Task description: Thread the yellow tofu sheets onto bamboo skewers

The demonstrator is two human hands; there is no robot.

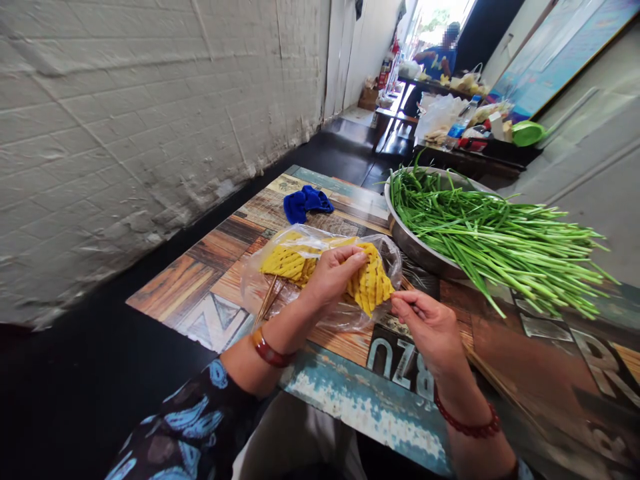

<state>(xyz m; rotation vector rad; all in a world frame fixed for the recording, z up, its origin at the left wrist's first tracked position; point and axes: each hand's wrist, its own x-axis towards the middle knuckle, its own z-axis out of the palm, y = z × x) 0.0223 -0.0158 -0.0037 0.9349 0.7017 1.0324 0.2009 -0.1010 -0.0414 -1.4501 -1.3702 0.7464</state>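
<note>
A yellow, slit-patterned piece of food (371, 280) hangs between my two hands above a clear plastic bag (245, 280). My left hand (334, 277) pinches its upper left part between thumb and fingers. At its lower right corner, the fingertips of my right hand (425, 325) are closed on the edge. More yellow pieces (285, 257) lie in the bag to the left, with thin wooden sticks (269, 298) beside them, pointing toward my left forearm.
A metal bowl (407, 239) heaped with long green stalks (505, 237) stands at the right of the patterned table (205, 260). A blue cloth (306, 202) lies behind the bag. More sticks (500, 387) lie at right. Far back, a person (440, 61) is at another table.
</note>
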